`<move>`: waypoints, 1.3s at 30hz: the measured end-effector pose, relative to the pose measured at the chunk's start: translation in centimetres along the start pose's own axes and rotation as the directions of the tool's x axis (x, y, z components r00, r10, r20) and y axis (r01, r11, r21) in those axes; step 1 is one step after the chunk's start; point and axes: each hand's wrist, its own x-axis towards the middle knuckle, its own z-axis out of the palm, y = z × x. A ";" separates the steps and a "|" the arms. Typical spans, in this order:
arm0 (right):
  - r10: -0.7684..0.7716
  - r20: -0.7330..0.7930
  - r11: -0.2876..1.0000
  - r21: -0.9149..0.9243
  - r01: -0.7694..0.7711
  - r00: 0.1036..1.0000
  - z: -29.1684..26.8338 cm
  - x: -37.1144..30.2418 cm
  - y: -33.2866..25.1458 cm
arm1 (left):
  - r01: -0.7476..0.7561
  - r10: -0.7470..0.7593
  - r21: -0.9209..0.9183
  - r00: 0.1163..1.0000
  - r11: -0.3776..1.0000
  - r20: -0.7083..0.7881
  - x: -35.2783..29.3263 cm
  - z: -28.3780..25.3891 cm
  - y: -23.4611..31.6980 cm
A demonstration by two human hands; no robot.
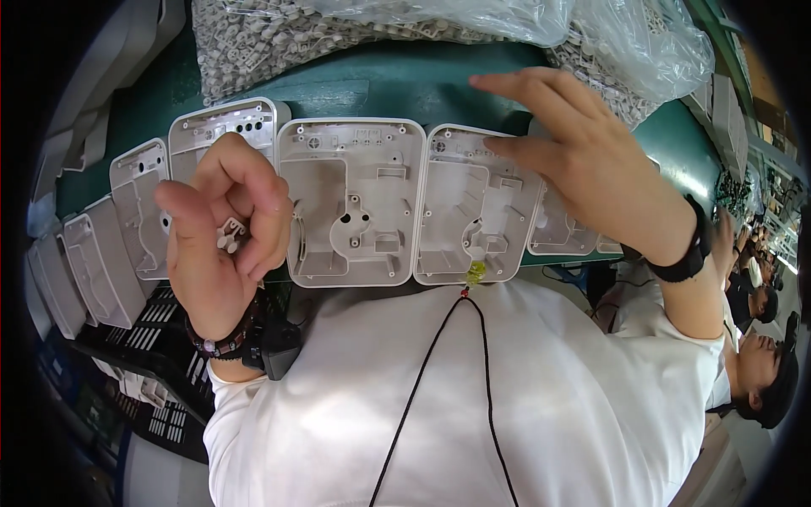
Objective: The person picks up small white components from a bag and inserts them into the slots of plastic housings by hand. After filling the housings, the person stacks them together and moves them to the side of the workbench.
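Note:
My left hand is turned palm up, its fingers curled around a few small white plastic parts. It hovers before the left housings in a row of white plastic housings. Open side up, a white housing lies in the middle of that row, showing its posts, ribs and round holes. Another white housing lies just to its right. Above this one's far right corner is my right hand, fingers stretched and apart, with nothing visible between them. It hides part of the housings to the right.
Clear plastic bags full of small white parts lie at the back of the green table. A black slatted crate stands at lower left. A yellow-green pendant hangs over the right housing's near edge. People sit at the far right.

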 end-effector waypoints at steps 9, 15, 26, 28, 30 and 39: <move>0.126 -0.010 0.990 0.063 -0.125 0.992 -1.4 -1.2 -1.3 | -0.013 0.026 0.186 0.997 0.983 -0.067 -0.1 0.4 0.8; 0.426 0.037 0.903 -0.067 -0.424 0.904 -4.4 -5.6 -3.6 | 0.072 0.133 0.731 0.967 0.678 -0.219 -2.3 -2.3 2.4; 0.851 -0.249 0.496 0.090 -0.863 0.463 5.4 -11.7 -7.5 | -0.122 -0.119 0.983 0.983 0.139 0.139 -1.6 3.1 3.2; 0.838 -0.295 0.493 0.053 -0.868 0.458 6.2 -11.8 -8.0 | -0.149 -0.088 0.989 0.985 0.000 0.149 -0.9 3.7 2.9; 0.836 -0.340 0.464 0.019 -0.885 0.431 6.5 -11.6 -8.4 | -0.188 -0.112 0.982 0.976 -0.020 0.184 -0.9 4.0 2.4; 0.824 -0.295 0.541 0.155 -0.826 0.484 7.1 -11.7 -9.9 | -0.198 -0.087 0.980 0.977 -0.038 0.194 -2.2 3.8 0.9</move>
